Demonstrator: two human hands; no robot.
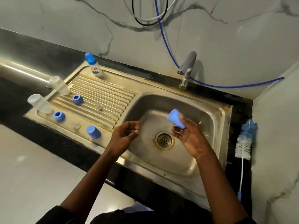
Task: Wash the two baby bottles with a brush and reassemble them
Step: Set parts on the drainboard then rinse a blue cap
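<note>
Right hand (192,138) gripped a cap (175,118) over the sink (224,117), left hand (124,135) relaxed, empty; bottle parts (59,116) beside it lay unassembled.

Head-worn camera looks steeply down, close over the sink (161,101).

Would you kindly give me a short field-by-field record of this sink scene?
right hand: holds blue cap over the basin
left hand: fingers loosely curled, nothing visible in it
drainboard: two clear bottle bodies, two blue rings, two clear teats, second cap, assembled bottle
brush: on the counter, right of the basin
tap: no water visible
</note>
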